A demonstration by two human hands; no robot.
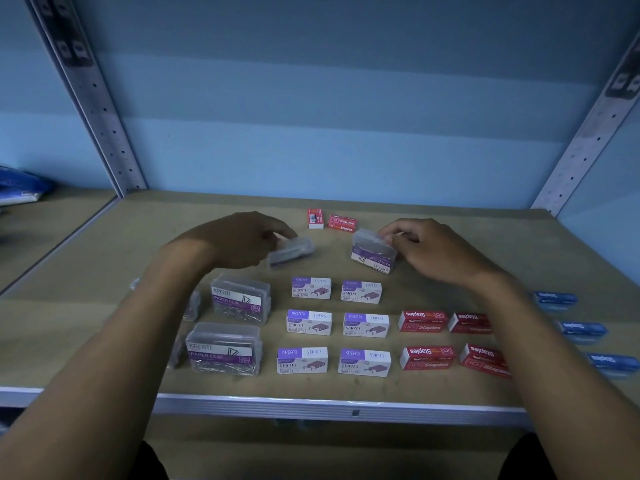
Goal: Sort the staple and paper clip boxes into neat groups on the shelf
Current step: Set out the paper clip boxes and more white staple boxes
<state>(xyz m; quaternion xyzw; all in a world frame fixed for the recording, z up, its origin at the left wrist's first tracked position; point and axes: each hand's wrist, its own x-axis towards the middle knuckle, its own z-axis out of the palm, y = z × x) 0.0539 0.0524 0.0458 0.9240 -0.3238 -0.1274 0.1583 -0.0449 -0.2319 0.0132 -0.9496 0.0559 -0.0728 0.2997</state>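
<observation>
My left hand [239,239] grips a blurred clear paper clip box [292,251], tilted just above the shelf [346,389]. My right hand [426,249] pinches the top of another clear paper clip box [374,252], which stands tilted on the shelf. Two clear paper clip boxes [240,299] [225,349] stand at the left front; others are half hidden behind my left arm. Several white and purple staple boxes [337,327] lie in two columns in the middle. Red staple boxes [427,339] lie to their right, partly under my right arm.
Two loose red staple boxes [341,223] [315,218] lie at the back centre. Three blue staple boxes [581,330] line the right edge. Perforated metal uprights [104,109] [585,147] stand at both back corners. A blue packet [20,187] lies on the neighbouring shelf at left.
</observation>
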